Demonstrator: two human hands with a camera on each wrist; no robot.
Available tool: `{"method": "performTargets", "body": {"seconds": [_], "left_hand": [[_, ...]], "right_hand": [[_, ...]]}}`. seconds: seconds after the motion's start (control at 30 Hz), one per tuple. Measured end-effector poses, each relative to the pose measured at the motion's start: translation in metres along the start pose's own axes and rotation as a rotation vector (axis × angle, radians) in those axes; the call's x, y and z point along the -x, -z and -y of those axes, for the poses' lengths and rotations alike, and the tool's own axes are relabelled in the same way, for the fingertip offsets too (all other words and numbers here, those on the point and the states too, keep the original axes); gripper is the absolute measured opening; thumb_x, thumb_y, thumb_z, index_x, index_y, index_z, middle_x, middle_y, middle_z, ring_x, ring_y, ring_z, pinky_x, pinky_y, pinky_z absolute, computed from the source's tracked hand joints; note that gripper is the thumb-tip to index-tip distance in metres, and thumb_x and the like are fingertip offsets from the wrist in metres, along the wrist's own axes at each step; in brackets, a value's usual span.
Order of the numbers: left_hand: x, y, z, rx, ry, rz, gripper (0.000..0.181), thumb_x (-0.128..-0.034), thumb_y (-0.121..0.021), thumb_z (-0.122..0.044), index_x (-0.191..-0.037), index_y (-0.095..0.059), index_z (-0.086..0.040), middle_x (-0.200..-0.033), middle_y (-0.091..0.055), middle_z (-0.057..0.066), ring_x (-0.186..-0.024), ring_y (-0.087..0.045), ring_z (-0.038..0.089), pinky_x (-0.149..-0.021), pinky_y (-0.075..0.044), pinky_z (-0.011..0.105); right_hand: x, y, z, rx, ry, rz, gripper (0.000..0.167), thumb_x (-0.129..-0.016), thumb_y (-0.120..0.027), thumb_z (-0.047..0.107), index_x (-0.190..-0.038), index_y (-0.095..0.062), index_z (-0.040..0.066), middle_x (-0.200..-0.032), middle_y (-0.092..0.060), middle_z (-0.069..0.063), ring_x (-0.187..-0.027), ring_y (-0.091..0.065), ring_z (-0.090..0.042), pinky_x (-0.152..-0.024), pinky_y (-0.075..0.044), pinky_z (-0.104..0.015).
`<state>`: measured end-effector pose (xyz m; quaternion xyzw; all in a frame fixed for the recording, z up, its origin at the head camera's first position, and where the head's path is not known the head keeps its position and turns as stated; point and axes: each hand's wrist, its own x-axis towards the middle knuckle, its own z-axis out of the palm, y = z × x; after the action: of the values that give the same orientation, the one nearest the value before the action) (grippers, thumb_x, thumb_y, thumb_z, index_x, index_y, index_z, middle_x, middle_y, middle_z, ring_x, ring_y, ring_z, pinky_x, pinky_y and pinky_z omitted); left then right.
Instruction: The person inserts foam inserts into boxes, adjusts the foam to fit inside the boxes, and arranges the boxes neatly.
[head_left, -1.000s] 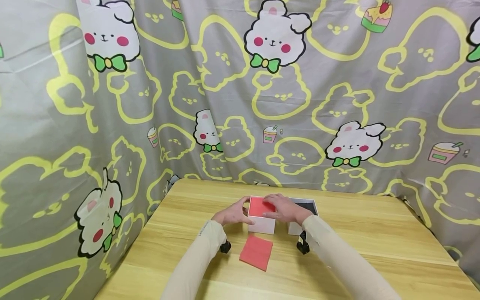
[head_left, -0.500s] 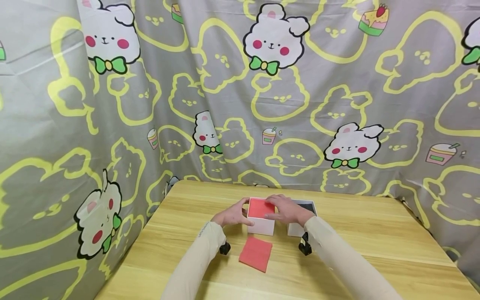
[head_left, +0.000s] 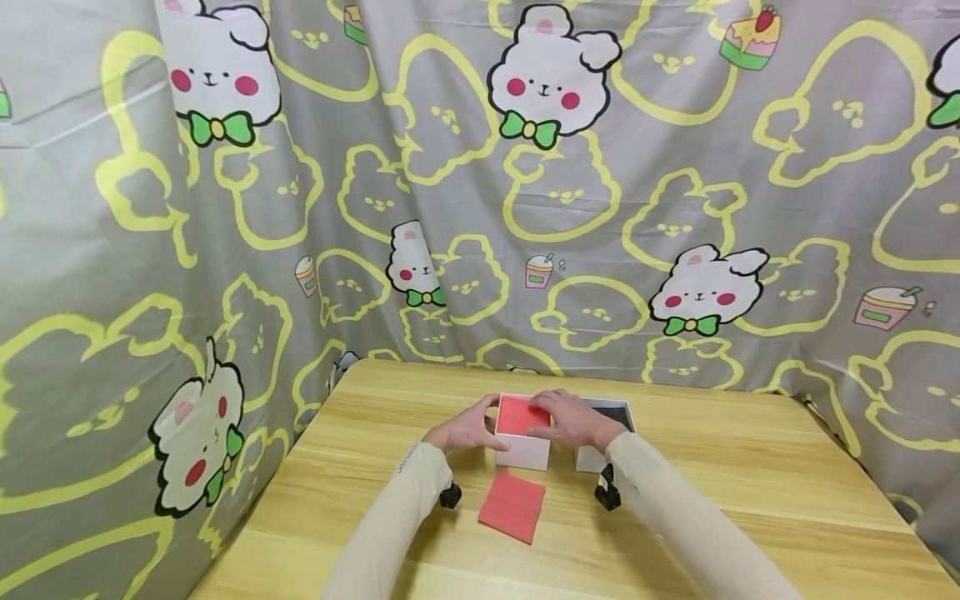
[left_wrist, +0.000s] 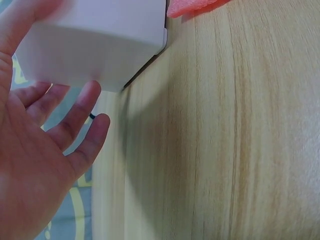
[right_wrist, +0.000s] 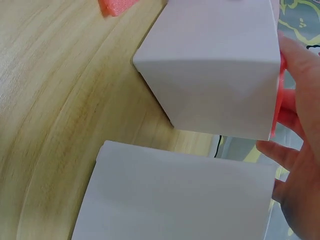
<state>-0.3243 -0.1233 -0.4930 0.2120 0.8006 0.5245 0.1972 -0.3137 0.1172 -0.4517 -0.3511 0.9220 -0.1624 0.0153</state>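
A white box stands on the table, a red foam-like sheet lying level with its rim. My left hand holds the box at its left side, thumb on the front wall and fingers round the side. In the left wrist view, fingertips touch the box's pale wall. My right hand reaches over the right rim, fingers resting on the red sheet. Its fingers look extended in the right wrist view, where a thin red edge shows at the rim. What lies under the sheet is hidden.
A second white box with a black inside stands just right of the first, partly behind the right wrist. A loose red sheet lies in front on the wooden table. A patterned curtain hangs behind.
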Motion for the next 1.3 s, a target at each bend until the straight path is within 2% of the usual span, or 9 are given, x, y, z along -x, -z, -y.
{"method": "performTargets", "body": {"seconds": [0.1, 0.3, 0.5, 0.83, 1.13, 1.3], "left_hand": [[0.000, 0.000, 0.000, -0.002, 0.002, 0.000, 0.091, -0.0737, -0.081, -0.007, -0.146, -0.025, -0.012, -0.127, -0.048, 0.005, -0.099, -0.059, 0.019, -0.080, -0.050, 0.033], [0.000, 0.001, 0.000, -0.019, 0.002, -0.008, 0.091, -0.0736, -0.082, -0.009, -0.146, -0.026, -0.013, -0.134, -0.042, 0.005, -0.100, -0.058, 0.018, -0.080, -0.050, 0.033], [0.001, 0.001, -0.001, -0.025, 0.002, -0.011, 0.091, -0.0740, -0.081, -0.009, -0.146, -0.025, -0.011, -0.133, -0.042, 0.006, -0.100, -0.058, 0.018, -0.080, -0.049, 0.033], [0.001, 0.001, -0.001, -0.045, -0.010, -0.003, 0.093, -0.0732, -0.082, -0.011, -0.146, -0.024, -0.008, -0.133, -0.042, 0.009, -0.099, -0.058, 0.018, -0.079, -0.050, 0.033], [0.001, 0.001, -0.003, -0.016, 0.001, -0.002, 0.092, -0.0749, -0.080, -0.007, -0.147, -0.023, -0.009, -0.131, -0.044, 0.009, -0.100, -0.058, 0.019, -0.079, -0.050, 0.033], [0.001, -0.001, -0.003, -0.015, -0.002, -0.007, 0.093, -0.0749, -0.079, -0.005, -0.147, -0.021, -0.008, -0.130, -0.045, 0.009, -0.099, -0.058, 0.019, -0.079, -0.050, 0.033]], "right_hand": [[0.002, 0.000, -0.003, 0.014, 0.013, -0.014, 0.053, -0.090, -0.061, 0.044, -0.126, -0.058, 0.005, -0.129, -0.053, -0.010, -0.124, -0.042, -0.033, -0.100, -0.032, -0.053], [0.009, 0.004, -0.009, -0.023, 0.017, -0.027, 0.050, -0.089, -0.062, 0.045, -0.125, -0.059, 0.009, -0.130, -0.052, -0.006, -0.125, -0.040, -0.032, -0.101, -0.032, -0.052], [0.013, 0.010, -0.011, -0.013, 0.040, -0.046, 0.046, -0.088, -0.063, 0.043, -0.119, -0.061, 0.008, -0.129, -0.053, -0.007, -0.124, -0.042, -0.032, -0.101, -0.033, -0.051], [0.015, 0.009, -0.014, -0.005, 0.018, -0.060, 0.047, -0.086, -0.066, 0.045, -0.117, -0.062, 0.010, -0.126, -0.052, -0.008, -0.120, -0.044, -0.032, -0.100, -0.033, -0.051], [0.012, 0.009, -0.013, 0.008, 0.030, -0.054, 0.043, -0.085, -0.066, 0.046, -0.112, -0.064, 0.012, -0.122, -0.054, -0.007, -0.115, -0.047, -0.032, -0.097, -0.034, -0.053], [0.009, 0.006, -0.012, 0.014, 0.004, -0.034, 0.043, -0.086, -0.065, 0.047, -0.112, -0.064, 0.013, -0.121, -0.055, -0.006, -0.116, -0.046, -0.031, -0.096, -0.034, -0.052]]}}
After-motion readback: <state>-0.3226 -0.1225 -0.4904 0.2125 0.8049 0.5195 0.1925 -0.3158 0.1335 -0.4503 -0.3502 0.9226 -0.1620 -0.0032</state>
